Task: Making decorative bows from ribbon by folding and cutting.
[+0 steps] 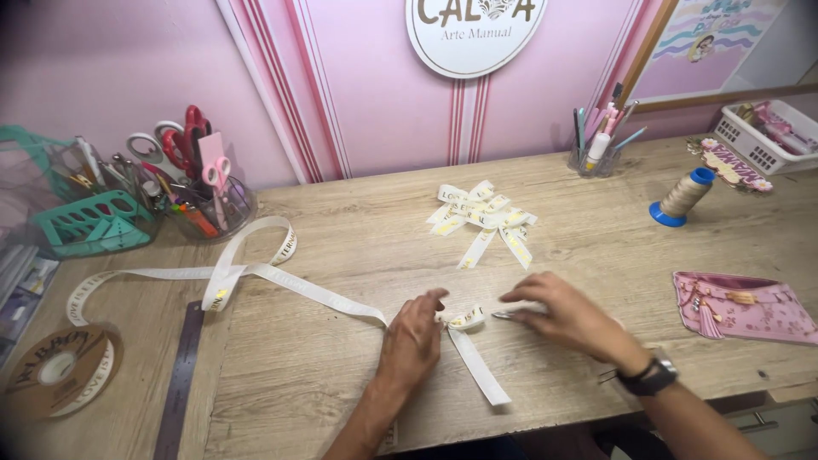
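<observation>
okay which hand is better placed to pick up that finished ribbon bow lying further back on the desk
Right, probably. The right hand lies almost directly below the finished bow with bare desk between them. The left hand sits further left and is pinching the folded ribbon, so it looks occupied.

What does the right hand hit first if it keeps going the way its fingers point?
The right hand points left across the table. First in line is the small folded ribbon loop just off its fingertips, then the left hand pinching that loop. Depth is unclear, but they look level.
</observation>
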